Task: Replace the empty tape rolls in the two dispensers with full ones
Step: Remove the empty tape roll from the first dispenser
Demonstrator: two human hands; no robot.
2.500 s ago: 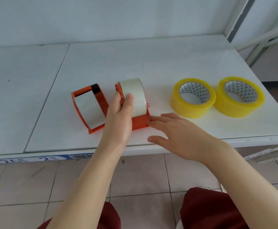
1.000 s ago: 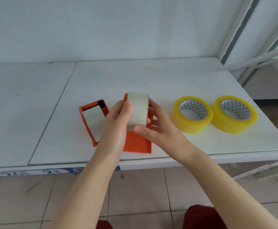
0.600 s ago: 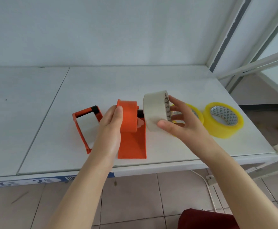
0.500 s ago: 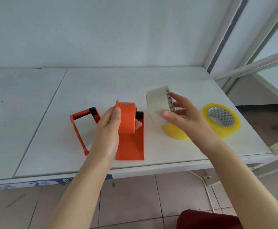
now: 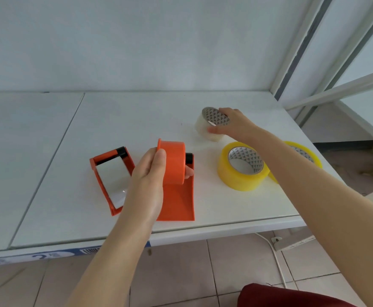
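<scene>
Head view: the left hand [image 5: 146,173] clamps the orange dispenser's bare hub [image 5: 173,161] upright on the white table [image 5: 137,120], ready for loading; the right hand [image 5: 232,125] closes around the spent pale roll [image 5: 210,125], parking it behind the two full yellow rolls [image 5: 239,176], clear of the second dispenser [image 5: 110,173]

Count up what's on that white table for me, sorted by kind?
Orange tape dispensers: 2
Yellow full tape rolls: 2
Pale used-up roll: 1
Total: 5
</scene>
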